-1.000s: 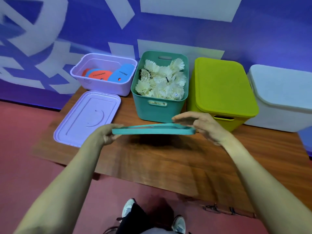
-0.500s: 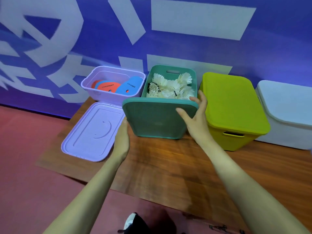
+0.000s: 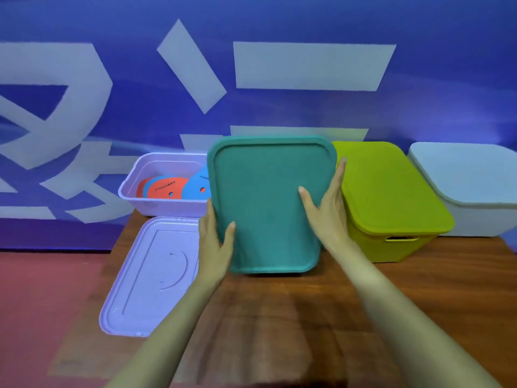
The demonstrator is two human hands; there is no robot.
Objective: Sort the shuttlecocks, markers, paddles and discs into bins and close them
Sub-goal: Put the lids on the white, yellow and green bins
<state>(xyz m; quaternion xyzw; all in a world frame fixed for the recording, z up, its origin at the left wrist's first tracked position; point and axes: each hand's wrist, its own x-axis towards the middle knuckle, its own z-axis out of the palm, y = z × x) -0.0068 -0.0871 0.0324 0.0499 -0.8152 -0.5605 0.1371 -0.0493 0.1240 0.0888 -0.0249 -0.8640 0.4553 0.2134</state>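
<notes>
A flat teal plastic lid (image 3: 268,203) is clamped at its side edges by the left hand (image 3: 214,242) and right hand (image 3: 326,211). Open brown wooden bench (image 3: 279,317) is seen below it, backed by a blue wall (image 3: 279,23).

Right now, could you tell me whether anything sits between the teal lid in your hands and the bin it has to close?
Nothing visible does. The left hand and right hand hold the teal lid by its side edges, and it already covers its bin, which is hidden beneath it. The lime bin only stands alongside.
</notes>
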